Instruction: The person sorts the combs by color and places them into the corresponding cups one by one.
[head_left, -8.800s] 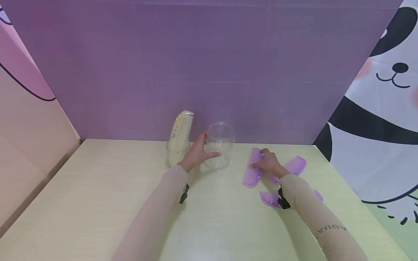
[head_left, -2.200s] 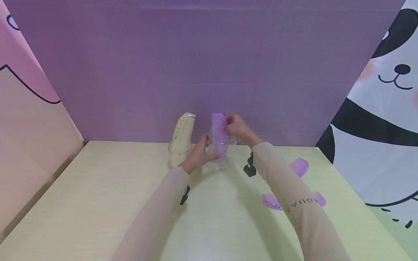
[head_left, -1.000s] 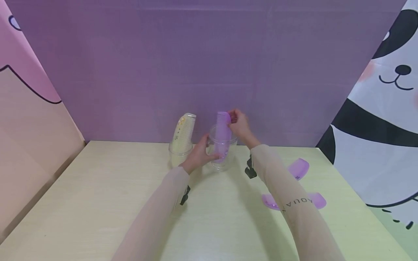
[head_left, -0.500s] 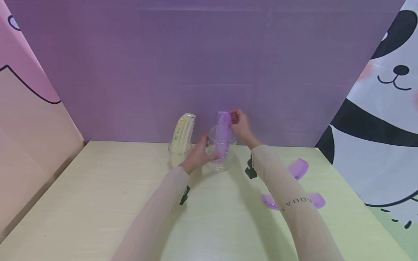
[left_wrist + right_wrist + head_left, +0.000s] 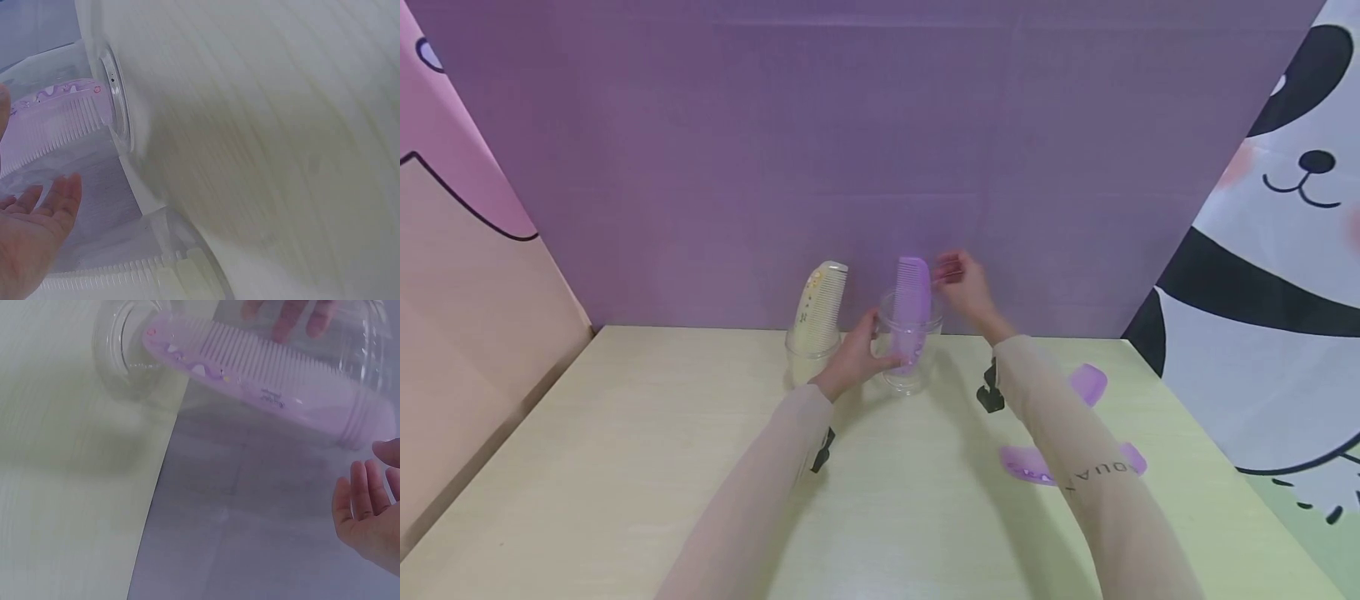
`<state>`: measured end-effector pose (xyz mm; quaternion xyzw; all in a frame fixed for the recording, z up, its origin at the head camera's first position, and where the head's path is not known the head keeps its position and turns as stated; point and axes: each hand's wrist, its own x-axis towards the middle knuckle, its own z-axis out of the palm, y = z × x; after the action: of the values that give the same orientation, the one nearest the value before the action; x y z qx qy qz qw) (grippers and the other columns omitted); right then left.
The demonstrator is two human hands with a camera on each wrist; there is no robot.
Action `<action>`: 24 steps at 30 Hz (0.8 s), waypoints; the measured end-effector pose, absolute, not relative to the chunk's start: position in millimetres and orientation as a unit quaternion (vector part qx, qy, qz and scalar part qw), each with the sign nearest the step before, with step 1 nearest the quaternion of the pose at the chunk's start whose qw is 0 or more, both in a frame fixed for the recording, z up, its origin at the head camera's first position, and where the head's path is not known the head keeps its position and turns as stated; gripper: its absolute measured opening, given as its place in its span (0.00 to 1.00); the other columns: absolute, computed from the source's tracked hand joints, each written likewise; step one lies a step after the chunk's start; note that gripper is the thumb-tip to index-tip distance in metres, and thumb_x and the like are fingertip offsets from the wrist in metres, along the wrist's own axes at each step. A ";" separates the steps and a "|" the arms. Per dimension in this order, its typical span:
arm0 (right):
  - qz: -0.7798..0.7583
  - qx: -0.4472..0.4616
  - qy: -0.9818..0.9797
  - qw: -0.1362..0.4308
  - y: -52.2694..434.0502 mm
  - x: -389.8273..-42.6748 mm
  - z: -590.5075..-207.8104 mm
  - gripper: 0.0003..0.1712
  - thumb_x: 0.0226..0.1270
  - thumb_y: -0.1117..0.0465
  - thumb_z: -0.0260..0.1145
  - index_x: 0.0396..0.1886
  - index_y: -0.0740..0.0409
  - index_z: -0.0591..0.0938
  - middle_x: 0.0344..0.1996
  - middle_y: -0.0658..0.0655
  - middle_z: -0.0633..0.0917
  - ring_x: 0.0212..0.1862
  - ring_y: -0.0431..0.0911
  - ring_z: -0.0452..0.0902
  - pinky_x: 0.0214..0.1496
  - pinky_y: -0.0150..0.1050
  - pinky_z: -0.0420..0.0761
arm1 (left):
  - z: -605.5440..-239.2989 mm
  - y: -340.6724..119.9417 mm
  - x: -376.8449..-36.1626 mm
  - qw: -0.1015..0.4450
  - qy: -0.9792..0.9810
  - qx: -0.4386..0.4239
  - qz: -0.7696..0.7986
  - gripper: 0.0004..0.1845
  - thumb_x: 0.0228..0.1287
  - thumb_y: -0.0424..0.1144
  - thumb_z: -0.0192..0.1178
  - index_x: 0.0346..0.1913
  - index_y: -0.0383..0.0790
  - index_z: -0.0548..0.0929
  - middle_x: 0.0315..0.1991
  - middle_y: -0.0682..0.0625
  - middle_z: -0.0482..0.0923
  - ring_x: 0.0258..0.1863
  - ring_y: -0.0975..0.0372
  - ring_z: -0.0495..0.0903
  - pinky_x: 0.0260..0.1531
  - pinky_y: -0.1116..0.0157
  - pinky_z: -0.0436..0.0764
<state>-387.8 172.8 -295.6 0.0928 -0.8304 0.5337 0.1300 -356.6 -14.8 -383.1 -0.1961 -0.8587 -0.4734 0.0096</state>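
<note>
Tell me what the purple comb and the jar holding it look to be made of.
Purple comb: likely moulded plastic, translucent lilac with a smooth sheen and even teeth. Jar, gripped by the left hand: probably clear plastic; the comb shows through its wall, though glass cannot be ruled out.

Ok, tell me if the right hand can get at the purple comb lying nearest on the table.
Probably yes. The right hand is open and holds nothing, just beside the comb in the jar. The comb on the table lies flat with nothing on it, though the right forearm hides part of it.
</note>
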 end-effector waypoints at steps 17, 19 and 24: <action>0.513 0.062 -0.847 0.122 237.9 -367.1 -313.6 0.23 0.59 0.74 0.56 0.55 0.73 0.66 0.48 0.69 0.72 0.38 0.39 0.69 0.34 0.17 0.72 | -382.3 -14.8 -355.8 0.005 -0.857 -0.197 -0.475 0.52 0.48 0.45 0.70 0.70 0.43 0.47 0.69 0.44 0.56 0.63 0.50 0.65 0.62 0.54 0.69; 0.507 0.059 -0.851 0.119 246.9 -364.7 -319.4 0.23 0.59 0.74 0.55 0.55 0.73 0.66 0.48 0.70 0.72 0.37 0.37 0.69 0.34 0.18 0.73 | -382.1 -14.9 -355.6 0.007 -0.857 -0.198 -0.476 0.52 0.47 0.45 0.70 0.70 0.43 0.47 0.69 0.44 0.56 0.63 0.50 0.65 0.62 0.53 0.69; 0.487 0.046 -0.866 0.106 271.6 -359.2 -335.8 0.23 0.60 0.72 0.56 0.55 0.73 0.65 0.47 0.67 0.72 0.37 0.37 0.69 0.35 0.19 0.73 | -382.3 -14.5 -355.6 0.008 -0.858 -0.197 -0.475 0.52 0.47 0.45 0.70 0.71 0.43 0.47 0.68 0.44 0.57 0.63 0.50 0.65 0.61 0.53 0.69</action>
<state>-359.2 271.6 -335.8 0.0460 -0.8660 0.4866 0.1058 -355.6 -14.5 -382.3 -0.1970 -0.8578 -0.4747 0.0080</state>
